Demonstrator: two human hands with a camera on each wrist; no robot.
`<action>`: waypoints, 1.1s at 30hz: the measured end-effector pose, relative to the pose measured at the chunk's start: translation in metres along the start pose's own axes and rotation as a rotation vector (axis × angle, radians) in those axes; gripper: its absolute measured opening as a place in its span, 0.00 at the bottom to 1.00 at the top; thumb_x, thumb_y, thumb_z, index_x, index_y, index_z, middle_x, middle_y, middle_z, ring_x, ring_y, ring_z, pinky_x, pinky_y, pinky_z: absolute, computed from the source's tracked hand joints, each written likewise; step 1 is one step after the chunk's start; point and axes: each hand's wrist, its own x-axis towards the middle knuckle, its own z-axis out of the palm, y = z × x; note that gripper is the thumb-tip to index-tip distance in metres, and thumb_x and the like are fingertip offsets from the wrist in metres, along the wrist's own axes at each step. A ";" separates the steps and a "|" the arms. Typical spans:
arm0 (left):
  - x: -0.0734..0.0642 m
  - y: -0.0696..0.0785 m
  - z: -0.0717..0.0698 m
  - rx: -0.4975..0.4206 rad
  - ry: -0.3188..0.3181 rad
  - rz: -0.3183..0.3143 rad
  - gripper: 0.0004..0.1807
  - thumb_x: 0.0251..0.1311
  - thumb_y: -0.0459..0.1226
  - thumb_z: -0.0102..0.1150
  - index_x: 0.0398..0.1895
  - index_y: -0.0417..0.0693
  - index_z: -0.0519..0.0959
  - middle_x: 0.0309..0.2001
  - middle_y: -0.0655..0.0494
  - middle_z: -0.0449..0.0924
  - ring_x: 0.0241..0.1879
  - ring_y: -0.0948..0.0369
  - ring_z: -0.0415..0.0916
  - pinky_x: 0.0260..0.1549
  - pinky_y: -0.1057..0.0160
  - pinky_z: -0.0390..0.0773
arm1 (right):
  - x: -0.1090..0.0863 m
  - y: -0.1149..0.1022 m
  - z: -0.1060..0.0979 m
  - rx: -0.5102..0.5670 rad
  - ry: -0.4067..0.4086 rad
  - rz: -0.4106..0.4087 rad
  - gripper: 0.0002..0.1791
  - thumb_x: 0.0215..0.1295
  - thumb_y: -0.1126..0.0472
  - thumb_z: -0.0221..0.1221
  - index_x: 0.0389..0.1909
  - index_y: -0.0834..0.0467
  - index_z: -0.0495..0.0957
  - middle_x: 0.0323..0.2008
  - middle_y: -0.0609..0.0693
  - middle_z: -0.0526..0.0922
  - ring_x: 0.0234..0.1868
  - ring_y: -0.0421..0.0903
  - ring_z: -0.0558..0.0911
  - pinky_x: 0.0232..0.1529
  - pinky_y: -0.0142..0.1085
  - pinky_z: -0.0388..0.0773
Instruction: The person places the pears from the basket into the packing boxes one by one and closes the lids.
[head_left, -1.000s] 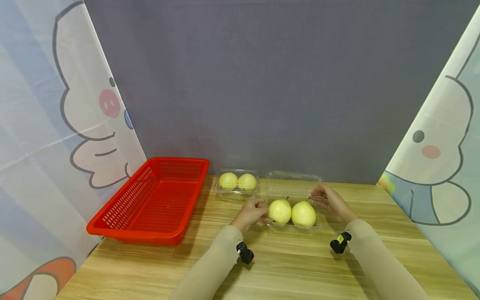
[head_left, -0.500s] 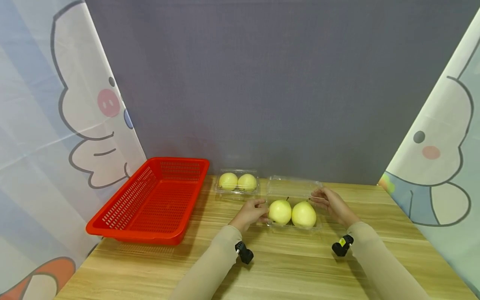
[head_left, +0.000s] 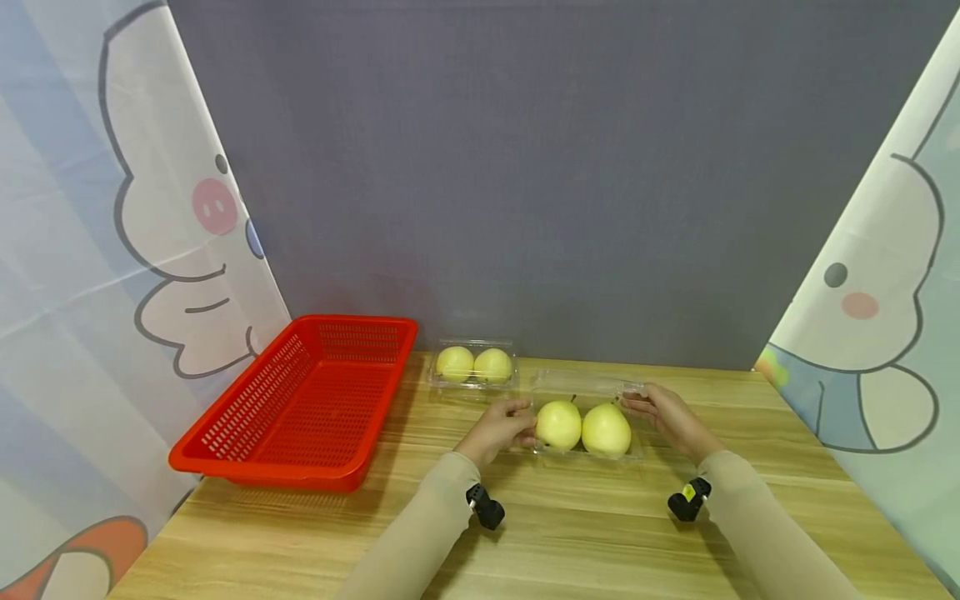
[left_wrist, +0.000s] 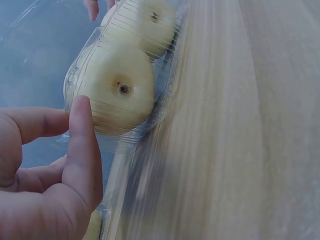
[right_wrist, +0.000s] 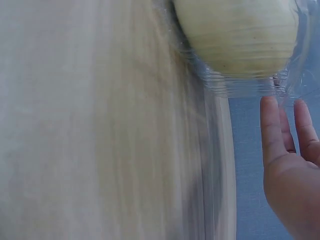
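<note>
A clear plastic clamshell box (head_left: 588, 454) holds two yellow-green pears, a left pear (head_left: 558, 426) and a right pear (head_left: 607, 430), side by side with their stems up. Its hinged lid (head_left: 577, 382) stands tilted back, partly raised behind them. My left hand (head_left: 501, 428) pinches the box's left rim between thumb and index finger, plain in the left wrist view beside the pear (left_wrist: 112, 85). At the right corner, my right hand (head_left: 667, 415) holds the lid's edge with thumb and fingertips. In the right wrist view its fingers (right_wrist: 270, 125) reach the clear plastic near a pear (right_wrist: 240, 37).
A closed clear box (head_left: 472, 386) with two more pears stands at the back, left of the hands. Further left is a red slotted basket (head_left: 345, 477). A grey cloth wall (head_left: 525, 183) rises behind the wooden table (head_left: 585, 533).
The lid has tipped forward and lower, its far edge coming down toward the pears, with my right hand following at its corner. My left hand has stayed at the box's left rim.
</note>
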 end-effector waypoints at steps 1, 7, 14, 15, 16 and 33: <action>0.000 0.000 0.000 -0.001 -0.003 0.001 0.32 0.70 0.33 0.58 0.74 0.34 0.61 0.55 0.42 0.72 0.42 0.56 0.79 0.43 0.61 0.83 | -0.001 0.001 0.000 -0.004 0.001 -0.004 0.34 0.82 0.50 0.32 0.69 0.78 0.53 0.69 0.76 0.57 0.70 0.65 0.64 0.63 0.34 0.70; 0.000 0.001 0.000 -0.009 -0.004 -0.009 0.31 0.70 0.33 0.57 0.74 0.34 0.62 0.52 0.43 0.73 0.41 0.56 0.79 0.42 0.62 0.83 | -0.006 0.003 -0.001 -0.001 -0.004 -0.057 0.33 0.82 0.53 0.34 0.69 0.80 0.53 0.69 0.76 0.56 0.59 0.44 0.76 0.61 0.34 0.72; -0.001 0.002 0.000 -0.015 -0.002 -0.020 0.31 0.71 0.32 0.57 0.74 0.34 0.62 0.52 0.42 0.72 0.41 0.56 0.78 0.40 0.64 0.83 | -0.009 0.004 -0.002 -0.032 -0.012 -0.047 0.30 0.81 0.57 0.38 0.69 0.79 0.56 0.73 0.73 0.50 0.70 0.61 0.62 0.66 0.40 0.67; -0.001 0.002 0.000 -0.016 -0.004 -0.020 0.31 0.71 0.32 0.56 0.74 0.34 0.61 0.52 0.42 0.72 0.41 0.56 0.78 0.40 0.64 0.83 | -0.009 0.004 -0.002 -0.036 -0.010 -0.039 0.29 0.80 0.58 0.39 0.68 0.79 0.57 0.74 0.72 0.50 0.70 0.64 0.59 0.66 0.39 0.67; -0.001 0.002 -0.001 -0.017 -0.006 -0.021 0.30 0.71 0.32 0.56 0.74 0.34 0.61 0.53 0.42 0.72 0.42 0.56 0.78 0.40 0.64 0.83 | -0.009 0.004 -0.002 -0.035 -0.011 -0.033 0.29 0.80 0.58 0.40 0.68 0.78 0.57 0.74 0.72 0.50 0.71 0.66 0.58 0.65 0.39 0.67; -0.001 0.003 -0.004 -0.031 -0.031 -0.037 0.28 0.74 0.31 0.51 0.74 0.33 0.60 0.56 0.41 0.72 0.47 0.54 0.78 0.45 0.61 0.82 | -0.013 0.008 -0.004 -0.003 -0.061 -0.007 0.34 0.79 0.57 0.46 0.75 0.74 0.49 0.75 0.70 0.46 0.75 0.66 0.48 0.66 0.35 0.66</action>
